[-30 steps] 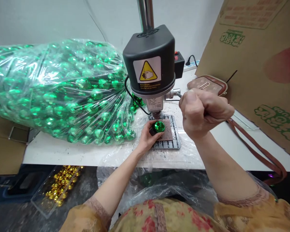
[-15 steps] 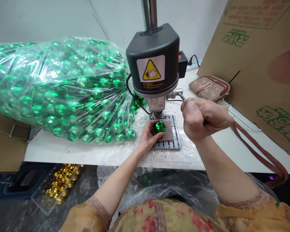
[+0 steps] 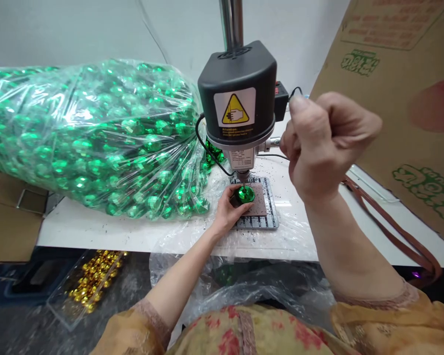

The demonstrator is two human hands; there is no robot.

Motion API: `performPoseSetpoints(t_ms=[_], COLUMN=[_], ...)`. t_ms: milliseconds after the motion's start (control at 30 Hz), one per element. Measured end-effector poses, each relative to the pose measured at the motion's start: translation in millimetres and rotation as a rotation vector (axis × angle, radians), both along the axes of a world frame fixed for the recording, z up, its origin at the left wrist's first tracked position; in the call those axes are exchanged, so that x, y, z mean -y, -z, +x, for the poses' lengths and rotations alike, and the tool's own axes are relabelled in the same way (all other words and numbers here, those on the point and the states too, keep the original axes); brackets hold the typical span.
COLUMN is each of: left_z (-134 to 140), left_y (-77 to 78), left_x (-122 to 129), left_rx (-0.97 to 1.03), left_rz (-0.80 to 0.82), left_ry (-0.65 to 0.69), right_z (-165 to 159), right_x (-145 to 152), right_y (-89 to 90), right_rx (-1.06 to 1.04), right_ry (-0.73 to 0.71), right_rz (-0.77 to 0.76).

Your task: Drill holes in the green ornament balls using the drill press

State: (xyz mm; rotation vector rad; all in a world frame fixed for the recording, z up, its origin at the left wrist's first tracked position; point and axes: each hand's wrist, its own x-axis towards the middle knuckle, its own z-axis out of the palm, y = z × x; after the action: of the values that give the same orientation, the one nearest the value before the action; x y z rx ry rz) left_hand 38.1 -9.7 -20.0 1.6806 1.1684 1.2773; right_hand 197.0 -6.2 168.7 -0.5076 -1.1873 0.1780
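Note:
A shiny green faceted bead (image 3: pixel 245 194) lies on a brown pad (image 3: pixel 259 202) over the slotted metal base (image 3: pixel 273 217) of a small drill press (image 3: pixel 238 93). My left hand (image 3: pixel 227 209) pinches the bead between thumb and fingers, just under the chuck (image 3: pixel 242 175). To the right of the motor head, my right hand (image 3: pixel 327 140) is closed in a fist around the press lever (image 3: pixel 275 142); most of the lever is hidden behind the hand. Dark shavings are scattered over the pad and base.
A clear plastic bag (image 3: pixel 96 143) full of green beads fills the left of the white table (image 3: pixel 96 231). Cardboard boxes (image 3: pixel 403 108) stand at right and left. A brown strap (image 3: pixel 395 227) hangs over the table edge. Gold beads (image 3: pixel 96 278) sit in a clear bin below.
My right hand has risen with the lever and now covers the patterned pouch behind it. My left hand and the green bead have stayed in place.

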Motion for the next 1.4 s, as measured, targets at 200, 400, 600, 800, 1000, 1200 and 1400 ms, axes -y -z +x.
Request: performPoseSetpoints(t_ms=[200,400,600,800,1000,1200,1400], left_z=[-7,-31,-46,-51,-52,-52,-67], left_y=[-2.4,-4.8,14.1,-9.8,-49.0,-48.5,-50.6], left_x=[19,95,148,73,-81,-139,-115], left_rx=[-0.038,-0.236,-0.626,-0.488,-0.764,-0.802,-0.687], left_rz=[0.114,0.311,0.278,0.400,0.002,-0.077,-0.022], left_ry=[-0.084,0.298,0.709,0.215,-0.163,-0.255,-0.280], right_z=[0,0,0,1,0,0,0], right_x=[-8,-6,-8,-7,-2,-1,0], right_y=[-9.3,-7.8,-6.5,-6.1,-6.4,-2.8,-2.4], right_rx=[-0.013,-0.018,-0.016,-0.023,-0.011,0.037,0.076], right_ry=[0.016,0.009,0.010,-0.020,-0.034,0.036,0.082], right_rz=[-0.041,-0.097,-0.055,0.000,-0.024,-0.008,-0.036])
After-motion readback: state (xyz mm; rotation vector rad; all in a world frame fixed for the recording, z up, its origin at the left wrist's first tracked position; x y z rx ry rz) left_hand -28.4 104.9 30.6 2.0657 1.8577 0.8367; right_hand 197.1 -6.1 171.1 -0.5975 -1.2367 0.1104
